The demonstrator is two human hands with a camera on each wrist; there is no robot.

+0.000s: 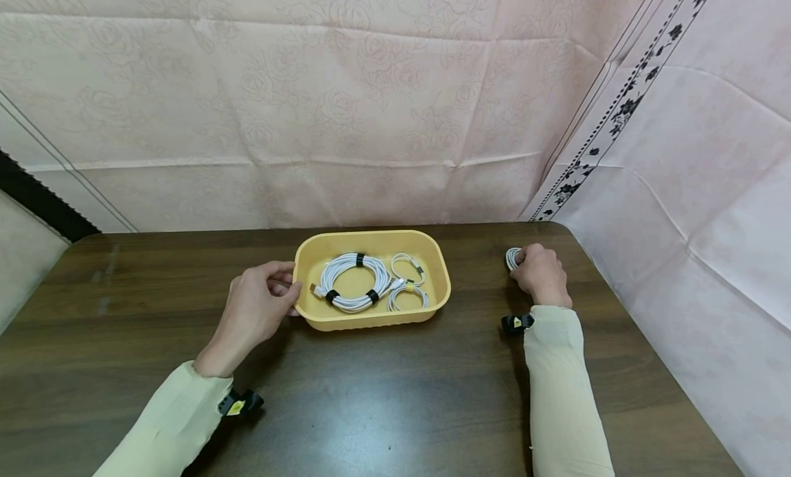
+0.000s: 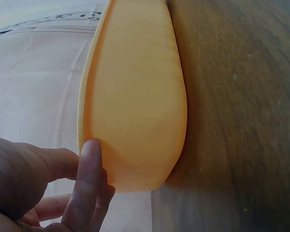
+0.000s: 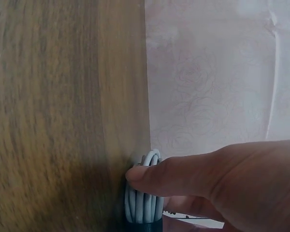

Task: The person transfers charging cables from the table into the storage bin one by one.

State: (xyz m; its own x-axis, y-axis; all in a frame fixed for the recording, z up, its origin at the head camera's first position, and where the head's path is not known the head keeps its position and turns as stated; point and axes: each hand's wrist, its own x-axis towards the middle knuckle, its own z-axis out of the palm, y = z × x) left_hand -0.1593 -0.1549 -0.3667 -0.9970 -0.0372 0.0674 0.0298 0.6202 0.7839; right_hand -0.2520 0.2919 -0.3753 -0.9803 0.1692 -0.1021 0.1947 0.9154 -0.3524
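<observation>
A yellow plastic basket (image 1: 377,320) sits near the table's back edge. At its left end my left hand (image 1: 256,302) pinches the rim; in the left wrist view a fingertip (image 2: 91,150) lies against the outer wall. Inside the basket are a large coiled white cable (image 1: 336,303) bound with black straps and two small coils, an upper one (image 1: 397,259) and a lower one (image 1: 408,289) with a yellow tie. Off to the right, my right hand (image 1: 541,274) grips another coiled white cable (image 3: 144,203), thumb across its strands, with a dark strap low on it.
The dark wooden table (image 1: 383,408) ends at the back against a pale floral cloth (image 1: 371,120). More patterned cloth (image 1: 711,189) hangs along the right side. Each wrist wears a small black camera, one on the left (image 1: 241,403) and one on the right (image 1: 516,324).
</observation>
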